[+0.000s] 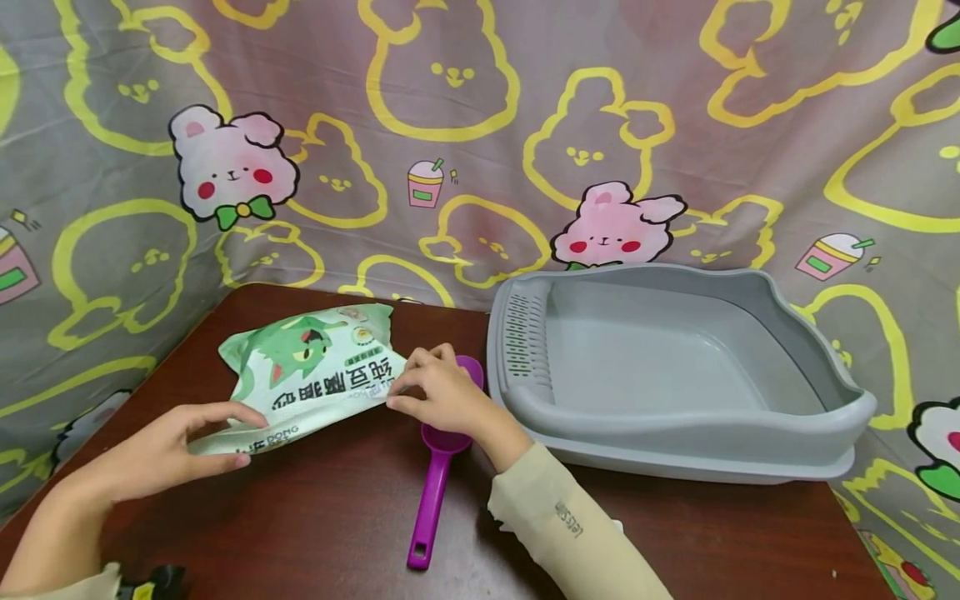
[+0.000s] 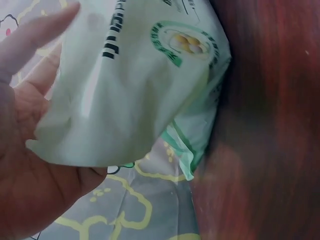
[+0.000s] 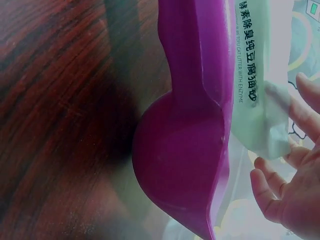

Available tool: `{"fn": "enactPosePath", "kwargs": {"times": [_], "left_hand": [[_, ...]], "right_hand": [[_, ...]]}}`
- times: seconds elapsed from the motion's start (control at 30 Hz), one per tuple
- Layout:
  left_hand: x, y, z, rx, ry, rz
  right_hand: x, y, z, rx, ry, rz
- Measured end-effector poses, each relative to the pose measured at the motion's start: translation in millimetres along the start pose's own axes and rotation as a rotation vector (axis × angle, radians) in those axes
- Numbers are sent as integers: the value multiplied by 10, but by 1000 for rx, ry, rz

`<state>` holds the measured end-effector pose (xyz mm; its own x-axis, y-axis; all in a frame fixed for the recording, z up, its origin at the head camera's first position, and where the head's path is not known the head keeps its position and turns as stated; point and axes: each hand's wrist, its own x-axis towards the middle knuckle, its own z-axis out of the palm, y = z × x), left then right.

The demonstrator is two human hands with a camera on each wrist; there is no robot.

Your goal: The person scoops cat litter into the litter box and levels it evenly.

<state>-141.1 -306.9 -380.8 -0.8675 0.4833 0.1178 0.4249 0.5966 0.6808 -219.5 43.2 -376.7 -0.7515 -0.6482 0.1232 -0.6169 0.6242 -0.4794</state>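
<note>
A white-and-green bag of tofu cat litter [image 1: 330,354] with a green cat printed on it lies on the left of the table, its near edge toward me. At its left end my left hand [image 1: 161,446] holds thumb and forefinger apart, the bag's edge between them; in the left wrist view the bag [image 2: 135,95] covers part of the palm. My right hand [image 1: 446,400] pinches the bag's right corner between thumb and fingertips. Beneath that hand lies a purple litter scoop [image 1: 431,508], its bowl partly hidden, handle toward me. Close up, the scoop [image 3: 180,150] fills the right wrist view.
A grey litter box [image 1: 652,350] with a slotted step on its left side stands at the right of the brown table [image 1: 330,517]. Behind and beside the table hangs a patterned curtain [image 1: 465,167]. A small white piece [image 1: 617,526] shows beside my right sleeve.
</note>
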Motion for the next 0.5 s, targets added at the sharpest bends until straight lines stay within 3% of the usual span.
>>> {"fn": "enactPosePath", "kwargs": {"times": [0.17, 0.4, 0.5], "left_hand": [[64, 64, -11, -8, -2, 91], [166, 60, -41, -27, -46, 34], [183, 54, -37, -35, -82, 43]], "right_hand": [[-18, 6, 9, 27, -18, 32], [-35, 23, 26, 61, -13, 36], [-30, 18, 33, 61, 3, 41]]}}
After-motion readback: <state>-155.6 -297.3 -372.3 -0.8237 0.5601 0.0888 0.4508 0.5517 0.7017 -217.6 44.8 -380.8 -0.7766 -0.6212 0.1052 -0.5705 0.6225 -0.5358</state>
